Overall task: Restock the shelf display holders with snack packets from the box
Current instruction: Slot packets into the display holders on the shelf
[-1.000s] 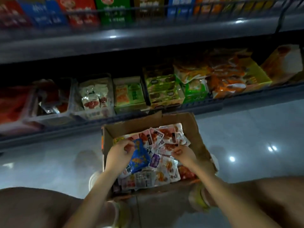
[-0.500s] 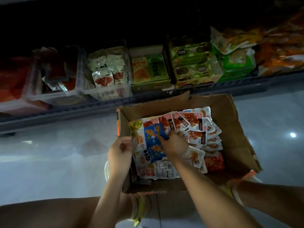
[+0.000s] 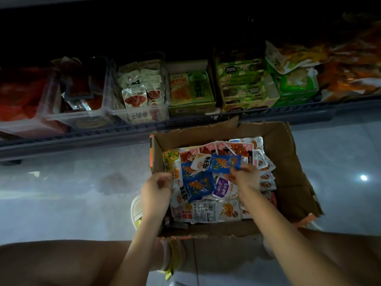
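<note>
An open cardboard box (image 3: pixel 288 162) sits on the floor between my knees, full of several small snack packets (image 3: pixel 206 209). My right hand (image 3: pixel 245 176) pinches a blue packet (image 3: pixel 225 164) and holds it lifted over the pile. My left hand (image 3: pixel 155 187) is at the box's left wall with curled fingers gripping the edge of a white and yellow packet (image 3: pixel 175 176). More blue packets (image 3: pixel 198 183) lie in the box below. Clear display holders (image 3: pixel 142 114) stand on the bottom shelf behind the box.
The shelf rail (image 3: pixel 82 137) runs across in front of the holders. Green carton displays (image 3: pixel 191 93) and orange bags (image 3: pixel 350 79) fill the shelf to the right; red packets (image 3: pixel 18 93) at left. Glossy floor (image 3: pixel 61 193) lies left of the box. My shoe (image 3: pixel 136 209) is beside the box.
My right hand has picked a blue packet off the pile and raised it toward the right. My left hand stays at the box's left edge. The view has tilted down a little.
</note>
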Demonstrator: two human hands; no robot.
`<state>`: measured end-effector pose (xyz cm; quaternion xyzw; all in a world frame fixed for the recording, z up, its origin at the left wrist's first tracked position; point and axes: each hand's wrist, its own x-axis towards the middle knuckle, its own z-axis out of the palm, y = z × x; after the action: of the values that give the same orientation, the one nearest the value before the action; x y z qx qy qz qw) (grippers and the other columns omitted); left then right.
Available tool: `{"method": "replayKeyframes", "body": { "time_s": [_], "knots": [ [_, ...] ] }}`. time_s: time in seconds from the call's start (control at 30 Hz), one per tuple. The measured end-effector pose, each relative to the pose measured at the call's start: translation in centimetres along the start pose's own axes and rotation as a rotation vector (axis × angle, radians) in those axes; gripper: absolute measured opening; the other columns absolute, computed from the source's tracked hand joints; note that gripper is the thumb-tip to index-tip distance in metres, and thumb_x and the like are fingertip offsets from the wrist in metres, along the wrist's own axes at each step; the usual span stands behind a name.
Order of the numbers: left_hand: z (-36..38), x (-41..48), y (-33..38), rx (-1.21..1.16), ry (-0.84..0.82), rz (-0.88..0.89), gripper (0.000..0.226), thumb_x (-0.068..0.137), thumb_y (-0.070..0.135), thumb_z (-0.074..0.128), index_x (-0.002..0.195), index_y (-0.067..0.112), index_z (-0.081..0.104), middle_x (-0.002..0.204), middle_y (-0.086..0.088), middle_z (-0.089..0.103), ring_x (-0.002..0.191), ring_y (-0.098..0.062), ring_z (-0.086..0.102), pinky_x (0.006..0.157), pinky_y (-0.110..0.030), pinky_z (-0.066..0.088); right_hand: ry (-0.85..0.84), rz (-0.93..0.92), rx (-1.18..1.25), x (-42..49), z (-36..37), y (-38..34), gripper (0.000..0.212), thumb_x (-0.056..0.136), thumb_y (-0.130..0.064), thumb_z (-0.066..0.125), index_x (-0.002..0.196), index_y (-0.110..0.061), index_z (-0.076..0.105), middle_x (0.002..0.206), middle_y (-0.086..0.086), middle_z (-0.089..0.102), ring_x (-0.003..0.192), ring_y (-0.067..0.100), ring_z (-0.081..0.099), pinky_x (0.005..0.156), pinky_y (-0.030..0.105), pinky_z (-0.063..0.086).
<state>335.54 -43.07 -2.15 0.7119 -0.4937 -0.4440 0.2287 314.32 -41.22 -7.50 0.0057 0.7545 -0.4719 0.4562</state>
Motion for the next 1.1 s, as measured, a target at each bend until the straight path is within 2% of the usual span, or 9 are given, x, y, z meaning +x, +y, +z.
{"method": "replayKeyframes", "body": {
  "time_s": [0.07, 0.17, 0.3, 0.43, 0.5, 0.63, 0.9, 1.0, 1.1],
  "knots": [
    [0.5, -0.6, 0.7, -0.03, -0.071, -0.065, 0.012, 0.094, 0.023, 0.056, 0.097, 0.018, 0.067, 0.097, -0.003, 0.069, 0.092, -0.021, 0.064, 0.078, -0.032, 0.052, -0.082, 0.162, 0.213, -2.4, -1.0, -0.4, 0.026, 0.086, 0.009, 0.059, 0.106, -0.008, 0.059, 0.103, 0.012, 0.065, 0.076, 0.024, 0.068, 0.053, 0.023, 0.058],
    [1.6, -1.7, 1.9, -0.286, -0.192, -0.181, 0.014, 0.089, 0.033, 0.062, 0.101, 0.024, 0.061, 0.099, 0.002, 0.069, 0.092, -0.015, 0.066, 0.079, -0.033, 0.056, -0.285, 0.313, 0.244, -6.3, -0.7, 0.4, 0.025, 0.085, 0.007, 0.058, 0.102, -0.011, 0.06, 0.097, 0.014, 0.07, 0.072, 0.024, 0.071, 0.057, 0.028, 0.059],
    [1.9, -1.5, 1.9, -0.545, 0.008, -0.261, 0.02, 0.089, 0.012, 0.064, 0.107, 0.015, 0.057, 0.102, -0.005, 0.069, 0.092, -0.023, 0.068, 0.08, -0.044, 0.057, -0.486, 0.304, 0.083, -7.4, 0.8, 1.9, 0.023, 0.086, -0.003, 0.063, 0.109, -0.006, 0.061, 0.09, 0.013, 0.073, 0.072, 0.025, 0.071, 0.061, 0.034, 0.059],
    [-0.2, -0.1, 2.2, -0.626, 0.142, -0.209, 0.017, 0.091, -0.001, 0.057, 0.096, 0.015, 0.053, 0.086, 0.0, 0.066, 0.071, -0.011, 0.067, 0.066, -0.034, 0.058, -0.232, -0.154, -0.664, -2.8, 1.6, 2.8, 0.047, 0.088, -0.046, 0.061, 0.118, -0.01, 0.058, 0.107, 0.005, 0.068, 0.099, 0.021, 0.064, 0.084, 0.037, 0.052],
    [-1.2, 0.6, 2.2, -0.627, 0.183, -0.185, 0.017, 0.091, -0.002, 0.057, 0.093, 0.014, 0.053, 0.085, 0.002, 0.065, 0.072, -0.012, 0.067, 0.068, -0.035, 0.056, -0.175, -0.253, -0.903, -1.5, 2.7, 3.2, 0.056, 0.087, -0.053, 0.059, 0.12, -0.009, 0.053, 0.109, 0.005, 0.066, 0.101, 0.023, 0.062, 0.075, 0.031, 0.048],
    [-2.4, 1.3, 1.6, -0.599, 0.247, -0.16, 0.018, 0.091, -0.003, 0.055, 0.091, 0.016, 0.054, 0.085, 0.003, 0.066, 0.075, -0.014, 0.064, 0.069, -0.034, 0.055, -0.094, -0.281, -1.095, -0.6, 5.5, 4.1, 0.043, 0.084, -0.052, 0.063, 0.1, -0.012, 0.061, 0.091, 0.002, 0.067, 0.083, 0.022, 0.066, 0.058, 0.026, 0.041],
    [-2.4, 1.8, 0.6, -0.573, 0.255, -0.183, 0.019, 0.091, 0.0, 0.056, 0.107, 0.01, 0.052, 0.091, 0.002, 0.065, 0.087, -0.019, 0.064, 0.071, -0.034, 0.054, -0.047, -0.111, -0.582, 0.2, 1.8, 4.3, 0.018, 0.09, -0.017, 0.06, 0.089, 0.0, 0.068, 0.075, 0.009, 0.063, 0.069, 0.022, 0.058, 0.059, 0.028, 0.042],
    [-1.8, 1.7, 0.3, -0.453, 0.235, -0.138, 0.019, 0.091, 0.0, 0.056, 0.105, 0.013, 0.055, 0.091, 0.0, 0.067, 0.087, -0.022, 0.065, 0.075, -0.04, 0.055, 0.031, -0.045, -0.325, -0.5, -1.5, 3.1, 0.008, 0.088, -0.008, 0.064, 0.08, -0.009, 0.066, 0.082, 0.01, 0.066, 0.082, 0.027, 0.064, 0.076, 0.041, 0.055],
    [-1.1, 1.6, -0.2, -0.204, 0.226, -0.054, 0.017, 0.089, 0.007, 0.057, 0.101, 0.018, 0.057, 0.095, -0.004, 0.069, 0.09, -0.028, 0.065, 0.079, -0.048, 0.054, 0.148, 0.101, -0.084, -1.2, -4.0, 1.4, 0.016, 0.084, -0.006, 0.069, 0.074, -0.014, 0.06, 0.092, 0.01, 0.066, 0.087, 0.024, 0.064, 0.079, 0.038, 0.054]
  ]
}}
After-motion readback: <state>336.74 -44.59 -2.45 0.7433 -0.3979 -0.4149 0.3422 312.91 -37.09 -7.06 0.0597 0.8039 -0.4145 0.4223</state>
